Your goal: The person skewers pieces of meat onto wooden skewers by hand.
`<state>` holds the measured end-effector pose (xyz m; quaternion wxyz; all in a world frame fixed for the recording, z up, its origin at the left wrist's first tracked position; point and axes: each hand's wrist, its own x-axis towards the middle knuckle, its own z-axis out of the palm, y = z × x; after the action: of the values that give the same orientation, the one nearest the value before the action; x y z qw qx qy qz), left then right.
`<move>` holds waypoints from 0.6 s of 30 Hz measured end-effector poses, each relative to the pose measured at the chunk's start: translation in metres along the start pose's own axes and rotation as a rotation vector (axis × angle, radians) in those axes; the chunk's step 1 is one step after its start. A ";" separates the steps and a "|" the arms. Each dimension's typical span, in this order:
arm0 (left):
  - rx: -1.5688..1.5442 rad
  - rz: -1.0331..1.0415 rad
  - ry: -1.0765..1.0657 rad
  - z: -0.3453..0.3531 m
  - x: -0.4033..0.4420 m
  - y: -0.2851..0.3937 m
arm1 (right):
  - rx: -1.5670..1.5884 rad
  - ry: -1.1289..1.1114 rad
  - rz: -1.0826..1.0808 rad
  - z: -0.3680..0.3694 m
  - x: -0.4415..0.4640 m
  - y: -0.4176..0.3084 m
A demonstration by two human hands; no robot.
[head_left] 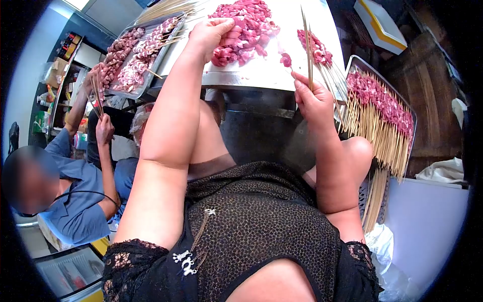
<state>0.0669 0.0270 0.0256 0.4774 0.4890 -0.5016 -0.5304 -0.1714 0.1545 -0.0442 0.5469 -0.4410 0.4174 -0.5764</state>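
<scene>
At the upper right of the frame, the right hand (314, 98) is curled closed around several bare skewers (308, 53) standing upright, and 1 stick leans left with a small meat piece (286, 60) at its tip. For a clean result, that stick would best be kept steady between thumb and forefinger, the point run through the middle of each piece, and the spares angled away so their tips stay clear of the other hand. The palm hides the lower ends, and the sticks overlap too much to count.

At the top centre, the left hand (214, 38) has its fingers drawn nearly together at the edge of the meat pile (250, 25); whether a piece is pinched there I cannot tell. Lifting 1 flat piece at a time, fingertips behind it, should keep the point off the skin. The pile lies on the white table (289, 15), its far side cut off by the frame.

Right of it, loaded sticks (318, 49) lie partly behind the upright skewers. Beyond, at the right, a tray (414, 121) holds many more.

At the left, a co-worker's hand (104, 130) grips sticks near another tray (156, 65); what the fingers do there is unclear.
</scene>
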 end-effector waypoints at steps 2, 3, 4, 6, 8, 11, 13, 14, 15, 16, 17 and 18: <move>0.026 0.028 0.023 0.003 -0.001 -0.001 | 0.010 0.002 -0.007 0.002 -0.001 -0.002; 0.075 0.065 -0.092 0.003 -0.002 0.000 | 0.011 0.003 -0.007 0.002 -0.001 -0.002; 0.075 0.066 -0.093 0.005 -0.003 -0.001 | 0.032 0.009 -0.002 0.000 -0.001 -0.003; 0.444 0.071 -0.211 0.011 -0.005 -0.004 | 0.053 0.018 0.003 -0.002 0.000 -0.004; 0.599 0.133 -0.236 0.012 -0.001 -0.010 | 0.054 0.007 0.005 -0.005 -0.001 -0.005; 0.866 0.379 0.036 0.014 0.019 -0.011 | -0.018 0.052 0.047 -0.002 -0.005 -0.011; 1.127 0.662 0.137 0.020 0.033 -0.010 | 0.004 0.042 0.052 -0.003 -0.006 -0.013; 1.252 0.808 0.190 0.023 0.040 -0.009 | 0.024 0.032 0.056 -0.004 -0.005 -0.013; 1.298 0.745 0.139 0.025 0.048 -0.012 | 0.022 0.035 0.054 -0.005 -0.004 -0.013; 1.295 0.747 0.137 0.027 0.055 -0.016 | 0.027 0.029 0.050 -0.006 -0.004 -0.013; 1.394 0.673 0.142 0.029 0.061 -0.021 | 0.033 0.024 0.046 -0.007 -0.003 -0.013; 1.491 0.595 0.144 0.034 0.060 -0.020 | 0.033 0.029 0.047 -0.007 -0.002 -0.013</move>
<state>0.0289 -0.0296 0.0041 0.1779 0.5579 -0.8007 0.1264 -0.1816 0.1577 -0.0333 0.5615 -0.4134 0.4259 -0.5766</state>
